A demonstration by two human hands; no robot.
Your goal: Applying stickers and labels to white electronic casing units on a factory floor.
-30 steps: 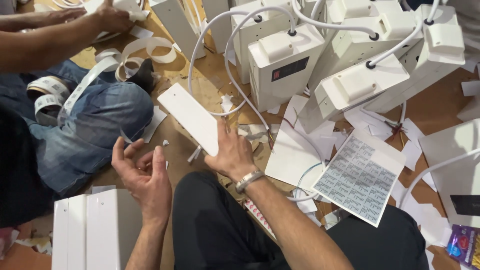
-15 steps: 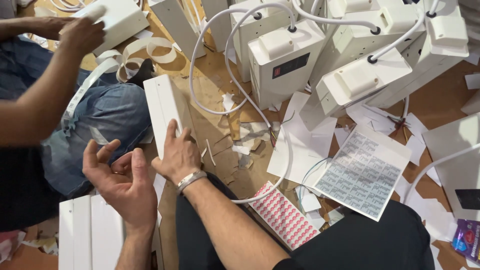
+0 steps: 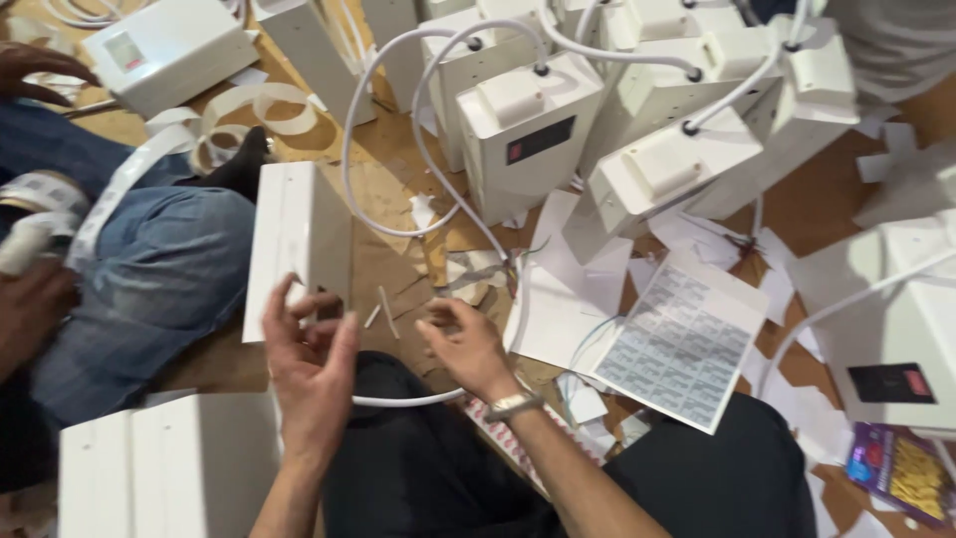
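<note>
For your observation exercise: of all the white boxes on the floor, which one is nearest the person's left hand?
The plain white box standing just beyond the left hand, beside the denim knee. It shows no cable or dark panel, unlike the corded boxes farther back.

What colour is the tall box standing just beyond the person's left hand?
The tall box is plain white, seen in the head view, standing just beyond the left hand.

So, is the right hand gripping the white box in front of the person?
No. The right hand is off the white box, its fingers curled in the air above the floor, holding nothing visible.
</note>
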